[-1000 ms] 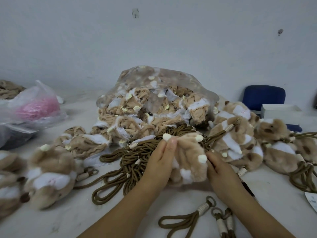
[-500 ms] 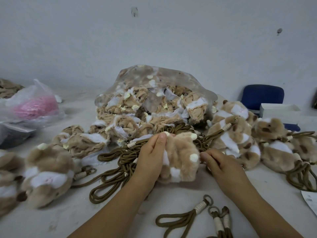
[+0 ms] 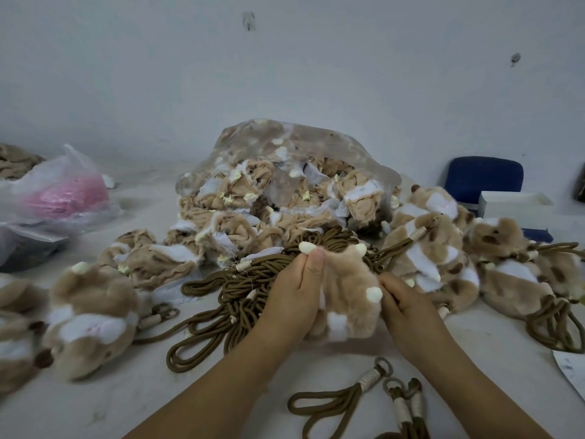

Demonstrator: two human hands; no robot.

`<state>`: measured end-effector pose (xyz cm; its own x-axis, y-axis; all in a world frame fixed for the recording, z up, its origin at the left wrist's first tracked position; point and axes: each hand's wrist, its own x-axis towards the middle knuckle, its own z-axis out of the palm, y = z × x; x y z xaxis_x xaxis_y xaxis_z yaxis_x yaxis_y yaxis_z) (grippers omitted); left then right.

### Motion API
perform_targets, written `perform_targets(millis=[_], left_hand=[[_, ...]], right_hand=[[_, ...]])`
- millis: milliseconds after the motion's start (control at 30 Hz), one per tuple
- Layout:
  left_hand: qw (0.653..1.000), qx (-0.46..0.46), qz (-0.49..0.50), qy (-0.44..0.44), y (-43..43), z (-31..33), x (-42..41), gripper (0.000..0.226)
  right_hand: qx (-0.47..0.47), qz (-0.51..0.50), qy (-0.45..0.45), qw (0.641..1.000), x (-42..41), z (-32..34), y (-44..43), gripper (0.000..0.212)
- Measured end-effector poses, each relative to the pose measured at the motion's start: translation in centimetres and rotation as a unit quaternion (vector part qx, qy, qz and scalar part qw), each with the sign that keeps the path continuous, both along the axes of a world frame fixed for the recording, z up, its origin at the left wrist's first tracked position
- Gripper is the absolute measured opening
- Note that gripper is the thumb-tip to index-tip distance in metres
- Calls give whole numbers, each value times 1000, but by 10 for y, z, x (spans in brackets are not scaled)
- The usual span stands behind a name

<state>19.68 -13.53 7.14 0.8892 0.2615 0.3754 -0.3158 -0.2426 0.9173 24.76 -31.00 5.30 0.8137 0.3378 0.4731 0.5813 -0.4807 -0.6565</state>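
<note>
The fingers point(image 3: 315, 264) of the left hand point(image 3: 294, 299) lie close together and curl round the left flank of a tan plush toy point(image 3: 348, 289). Their tips reach up to a cream nub point(image 3: 307, 247) at the toy's upper edge. The right hand point(image 3: 408, 307) grips the opposite flank, its fingers point(image 3: 392, 285) bent into the fur just beside a second cream nub point(image 3: 373, 294). Those fingertips sink into the pile, so whether they pinch the nub itself is hard to tell.

The toy sits at the centre of the frame, held between both hands and low over the pale table point(image 3: 95, 407). White patches show on its lower part.

Directly behind and to the left of the left hand lies a tangled heap of brown cords point(image 3: 234, 289), some bound with cream wrapping. Behind that, in the middle of the frame, a clear plastic bag point(image 3: 316, 144) bulges with limp, unstuffed plush skins point(image 3: 253, 198). Stuffed plush animals point(image 3: 437, 248) crowd the right side, and others point(image 3: 88, 318) lie at the left edge. At the bottom centre are separate cord loops point(image 3: 335, 400) with rings.

In the upper left a thin bag holds something pink point(image 3: 66, 194). At the upper right stands a blue chair point(image 3: 484, 179) with a white box point(image 3: 512, 204) in front of it.
</note>
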Motion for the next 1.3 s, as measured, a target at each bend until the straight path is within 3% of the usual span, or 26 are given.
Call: perform_targets(millis=[133, 333, 467, 667, 800, 900, 967, 1067, 1200, 1300], left_hand=[[1000, 1, 4, -5, 0, -1, 1, 46], [998, -47, -6, -27, 2, -9, 3, 47], [995, -94, -1, -28, 8, -4, 4, 39], [993, -103, -49, 15, 17, 1, 4, 38], [986, -103, -108, 70, 13, -1, 4, 31], [996, -37, -74, 43, 10, -5, 7, 23], [999, 26, 5, -38, 11, -5, 8, 31], [976, 126, 87, -156, 12, -3, 6, 37], [969, 232, 4, -85, 4, -9, 4, 52], [957, 282, -6, -62, 3, -16, 9, 56]], right_hand=[[2, -6, 8, 1000, 1, -3, 0, 29], [-12, -11, 11, 1000, 2, 1, -2, 27], [-28, -35, -32, 998, 5, 12, -14, 48], [-109, -43, -96, 988, 6, 18, -17, 58], [-24, 15, -26, 999, -1, 14, -8, 56], [20, -5, 29, 999, -1, 12, -2, 51], [68, -53, 77, 993, 3, 12, -4, 58], [100, -103, 122, 982, 10, 9, -9, 63], [137, -122, 143, 973, 13, 6, -11, 66], [162, -125, 150, 967, 14, 4, -12, 65]])
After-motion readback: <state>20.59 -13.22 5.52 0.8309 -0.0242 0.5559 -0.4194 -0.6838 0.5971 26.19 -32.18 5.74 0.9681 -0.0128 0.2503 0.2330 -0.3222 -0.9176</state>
